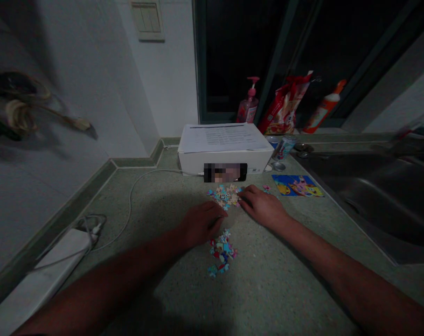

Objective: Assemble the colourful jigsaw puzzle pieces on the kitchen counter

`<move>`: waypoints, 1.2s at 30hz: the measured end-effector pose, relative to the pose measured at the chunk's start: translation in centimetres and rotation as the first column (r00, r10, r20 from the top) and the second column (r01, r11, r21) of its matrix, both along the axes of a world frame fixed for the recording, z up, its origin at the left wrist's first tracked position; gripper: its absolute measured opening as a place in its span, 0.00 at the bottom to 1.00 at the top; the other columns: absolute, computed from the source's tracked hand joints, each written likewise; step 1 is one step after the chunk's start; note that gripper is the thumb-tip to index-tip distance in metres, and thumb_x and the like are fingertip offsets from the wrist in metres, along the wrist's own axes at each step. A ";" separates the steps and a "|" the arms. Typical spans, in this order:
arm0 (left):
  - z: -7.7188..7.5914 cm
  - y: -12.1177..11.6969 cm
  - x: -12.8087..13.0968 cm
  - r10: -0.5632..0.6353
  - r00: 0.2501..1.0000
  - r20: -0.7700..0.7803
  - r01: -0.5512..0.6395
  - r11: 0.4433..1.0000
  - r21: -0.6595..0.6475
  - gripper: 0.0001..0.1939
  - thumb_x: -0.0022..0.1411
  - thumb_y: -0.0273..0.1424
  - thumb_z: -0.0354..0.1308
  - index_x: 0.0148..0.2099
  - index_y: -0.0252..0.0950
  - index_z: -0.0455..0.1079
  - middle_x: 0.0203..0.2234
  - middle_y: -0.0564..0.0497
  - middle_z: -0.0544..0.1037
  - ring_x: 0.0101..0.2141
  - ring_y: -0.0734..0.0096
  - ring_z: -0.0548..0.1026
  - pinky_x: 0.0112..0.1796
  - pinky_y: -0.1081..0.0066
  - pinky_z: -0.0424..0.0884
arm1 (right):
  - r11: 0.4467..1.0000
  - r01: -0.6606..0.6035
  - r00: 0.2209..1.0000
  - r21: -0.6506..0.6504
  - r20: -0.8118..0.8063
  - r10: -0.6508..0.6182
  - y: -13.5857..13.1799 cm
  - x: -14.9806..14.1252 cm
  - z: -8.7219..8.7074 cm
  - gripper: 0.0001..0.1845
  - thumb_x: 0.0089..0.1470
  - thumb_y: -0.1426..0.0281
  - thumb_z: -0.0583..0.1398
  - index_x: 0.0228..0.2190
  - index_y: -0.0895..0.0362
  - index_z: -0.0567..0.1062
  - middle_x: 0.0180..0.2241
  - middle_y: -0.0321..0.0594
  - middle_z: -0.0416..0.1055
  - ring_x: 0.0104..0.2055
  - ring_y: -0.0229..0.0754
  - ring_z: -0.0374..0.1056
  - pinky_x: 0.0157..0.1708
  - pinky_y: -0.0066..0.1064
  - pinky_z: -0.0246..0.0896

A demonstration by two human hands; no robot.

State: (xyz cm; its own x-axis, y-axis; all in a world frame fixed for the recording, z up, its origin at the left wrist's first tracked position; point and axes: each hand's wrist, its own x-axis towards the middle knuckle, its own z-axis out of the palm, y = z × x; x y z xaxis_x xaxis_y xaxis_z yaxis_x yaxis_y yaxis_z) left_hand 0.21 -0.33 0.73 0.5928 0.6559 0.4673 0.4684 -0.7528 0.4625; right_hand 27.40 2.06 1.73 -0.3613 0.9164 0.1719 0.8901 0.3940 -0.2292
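Note:
Two small heaps of coloured jigsaw pieces lie on the speckled green counter (156, 219): a far heap (225, 196) just below the white box (225, 149), and a near heap (221, 254). My left hand (201, 224) rests palm down between the heaps, fingers curled at the far heap's left edge. My right hand (262, 205) lies palm down at that heap's right edge, its fingertips pressed among the pieces. What the fingers hold, if anything, is hidden. A colourful cartoon picture card (297, 185) lies flat to the right.
A steel sink (379, 196) fills the right side. A drink can (285, 147), a pump bottle (248, 105), a red bag (285, 109) and an orange bottle (323, 109) stand at the back. A white power strip (54, 263) with cables lies at the left, by the wall.

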 end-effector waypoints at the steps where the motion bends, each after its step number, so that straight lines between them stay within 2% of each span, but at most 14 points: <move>1: 0.0 0.0 0.0 0.001 1.000 0.001 -0.001 1.000 0.012 0.16 0.72 0.29 0.54 0.50 0.57 0.77 0.42 0.57 0.86 0.42 0.63 0.85 0.42 0.60 0.84 | 1.000 0.000 1.000 0.000 0.007 0.000 0.0 0.0 0.0 0.14 0.71 0.64 0.58 0.49 0.50 0.83 0.50 0.45 0.79 0.43 0.48 0.76 0.37 0.35 0.64; 8: -0.4 0.1 -0.1 -0.025 1.000 0.018 0.024 0.999 0.028 0.12 0.74 0.27 0.53 0.50 0.51 0.74 0.41 0.54 0.85 0.42 0.64 0.85 0.43 0.62 0.83 | 0.998 0.067 0.997 0.019 -0.025 -0.066 0.0 0.0 0.6 0.12 0.69 0.68 0.58 0.43 0.52 0.83 0.45 0.48 0.82 0.43 0.53 0.78 0.38 0.39 0.66; 12: -1.0 0.3 -0.1 0.003 0.999 0.049 -0.005 0.999 0.041 0.08 0.74 0.30 0.56 0.50 0.49 0.73 0.42 0.53 0.85 0.42 0.62 0.85 0.44 0.60 0.84 | 0.995 0.102 0.966 0.018 -0.240 -0.095 -0.7 -0.6 0.9 0.10 0.66 0.66 0.60 0.41 0.51 0.83 0.42 0.46 0.84 0.41 0.51 0.78 0.38 0.39 0.67; 14: -1.2 0.3 0.0 0.048 0.997 0.060 -0.051 0.998 0.039 0.08 0.74 0.32 0.57 0.51 0.49 0.73 0.44 0.52 0.85 0.44 0.62 0.85 0.45 0.59 0.84 | 0.996 0.088 0.914 -0.030 -0.395 -0.092 -1.4 -1.5 0.6 0.09 0.64 0.64 0.61 0.39 0.51 0.83 0.38 0.44 0.84 0.37 0.49 0.77 0.37 0.39 0.67; 16: -1.3 0.3 0.0 0.068 0.995 0.075 -0.071 0.997 0.044 0.12 0.72 0.32 0.59 0.55 0.49 0.73 0.47 0.50 0.85 0.46 0.60 0.85 0.47 0.58 0.84 | 0.993 0.033 0.823 -0.113 -0.560 -0.091 -2.2 -2.5 -0.1 0.09 0.62 0.64 0.62 0.39 0.52 0.82 0.35 0.41 0.83 0.33 0.46 0.76 0.35 0.37 0.67; 20: -1.3 0.4 0.0 0.084 0.994 0.063 -0.085 0.996 0.011 0.17 0.70 0.32 0.61 0.58 0.54 0.73 0.49 0.52 0.85 0.48 0.59 0.85 0.47 0.55 0.84 | 0.960 -0.077 0.676 -0.271 -0.722 -0.149 -3.3 -4.3 -1.3 0.08 0.58 0.63 0.64 0.37 0.52 0.81 0.30 0.38 0.81 0.31 0.45 0.75 0.33 0.36 0.68; 23: -1.0 0.4 -0.1 0.086 0.995 0.055 -0.085 0.996 -0.029 0.15 0.71 0.31 0.60 0.55 0.57 0.75 0.46 0.53 0.85 0.45 0.59 0.85 0.45 0.55 0.84 | 0.946 -0.104 0.618 -0.308 -0.765 -0.181 -3.4 -4.7 -1.7 0.09 0.56 0.62 0.65 0.37 0.53 0.81 0.30 0.38 0.81 0.30 0.43 0.74 0.33 0.35 0.67; 26: -0.7 0.3 -0.1 0.097 0.994 0.048 -0.094 0.994 -0.060 0.12 0.71 0.32 0.59 0.52 0.55 0.75 0.45 0.53 0.85 0.43 0.60 0.85 0.43 0.56 0.84 | 0.941 -0.124 0.594 -0.314 -0.783 -0.183 -3.3 -4.7 -1.6 0.10 0.54 0.62 0.66 0.36 0.53 0.80 0.29 0.37 0.79 0.30 0.43 0.72 0.32 0.35 0.66; 36: -1.7 0.5 -0.2 0.037 0.994 0.100 -0.043 0.997 0.061 0.10 0.71 0.29 0.63 0.53 0.45 0.73 0.44 0.49 0.83 0.43 0.60 0.84 0.43 0.60 0.84 | 0.949 -0.112 0.617 -0.295 -0.769 -0.166 -3.3 -4.6 -1.9 0.07 0.56 0.63 0.67 0.37 0.52 0.80 0.28 0.36 0.78 0.28 0.41 0.70 0.30 0.33 0.64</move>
State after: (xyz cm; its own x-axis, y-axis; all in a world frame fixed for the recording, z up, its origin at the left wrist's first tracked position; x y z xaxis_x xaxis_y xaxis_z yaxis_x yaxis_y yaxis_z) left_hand 0.05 0.19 -0.97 0.5154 0.6458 0.5633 0.4530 -0.7633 0.4606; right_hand 22.81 -1.20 -0.12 -0.1920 0.9758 0.1049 0.3267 0.1644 -0.9307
